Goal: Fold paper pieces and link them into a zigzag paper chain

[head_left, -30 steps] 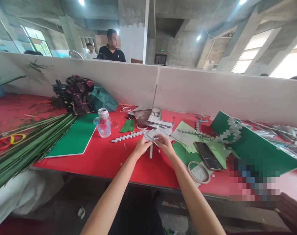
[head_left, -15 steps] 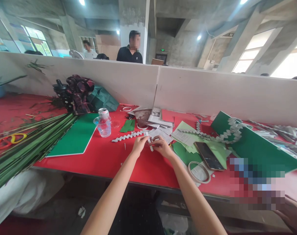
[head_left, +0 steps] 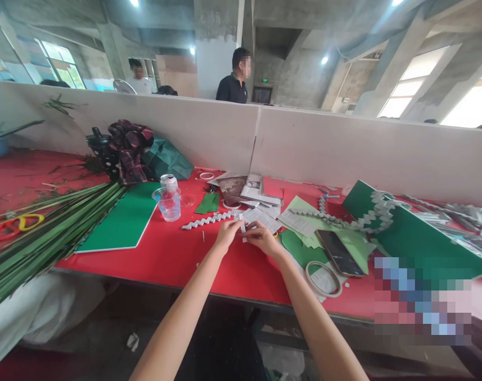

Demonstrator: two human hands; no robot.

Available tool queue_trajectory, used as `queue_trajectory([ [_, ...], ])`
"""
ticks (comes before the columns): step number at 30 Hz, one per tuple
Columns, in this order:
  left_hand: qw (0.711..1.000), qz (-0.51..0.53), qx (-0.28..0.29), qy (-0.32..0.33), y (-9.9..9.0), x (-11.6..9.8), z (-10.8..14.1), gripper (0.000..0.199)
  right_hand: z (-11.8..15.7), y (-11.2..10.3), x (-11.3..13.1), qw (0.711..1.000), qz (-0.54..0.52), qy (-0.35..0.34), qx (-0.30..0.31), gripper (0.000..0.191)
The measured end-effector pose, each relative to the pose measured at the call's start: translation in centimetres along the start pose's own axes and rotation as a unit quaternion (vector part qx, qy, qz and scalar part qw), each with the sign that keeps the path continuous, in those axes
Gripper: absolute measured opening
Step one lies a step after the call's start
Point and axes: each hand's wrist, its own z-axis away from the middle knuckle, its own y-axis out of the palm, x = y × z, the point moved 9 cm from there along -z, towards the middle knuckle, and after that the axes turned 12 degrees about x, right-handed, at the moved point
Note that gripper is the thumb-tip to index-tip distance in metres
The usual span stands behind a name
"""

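White paper strip [head_left: 242, 226] pinched between both my hands on a crowded red bench [head_left: 153, 267]

Loose white sheets [head_left: 260, 217] lie just beyond my fingers, and a short paper chain [head_left: 207, 220], folded into crisp zigzags, lies just left of them. Farther left stand a clear plastic cup [head_left: 170, 208] and a metal can [head_left: 168, 181], near a flat green board [head_left: 119, 225] partly covered by long, narrow leaves [head_left: 62, 227]. To my right, a dark, glossy phone [head_left: 339, 253] rests on pale green paper [head_left: 354, 244], beside a ring-shaped tape roll [head_left: 323, 279]. A longer zigzag chain [head_left: 374, 219] drapes over a stiff green panel [head_left: 416, 238]. A smooth white partition [head_left: 324, 143] closes off the bench's far side.

The strip is thin, narrow and roughly upright in front of me. My left hand [head_left: 228, 236] has its thumb and fingers closed on the upper part; my right hand [head_left: 262, 238], fingers bent, closes on it lower down. How tightly each grip presses, I cannot tell.
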Motion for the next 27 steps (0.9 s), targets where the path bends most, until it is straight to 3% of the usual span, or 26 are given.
queue_trajectory([
  [9, 0.998, -0.050, -0.012, 0.037, -0.4, -1.1, 0.1, 0.026, -0.1, -0.7, -0.2, 0.998, 0.028, 0.039, -0.037, 0.028],
  [17, 0.999, 0.042, 0.032, 0.012, 0.5, 0.0, -0.2, 0.025, 0.2, -1.8, -0.3, 0.991, 0.092, 0.054, -0.082, 0.039],
  [27, 0.996, 0.061, 0.060, 0.009, 1.2, 0.2, -0.4, 0.030, 0.7, -1.9, 0.4, 0.981, 0.151, 0.053, -0.107, 0.028],
])
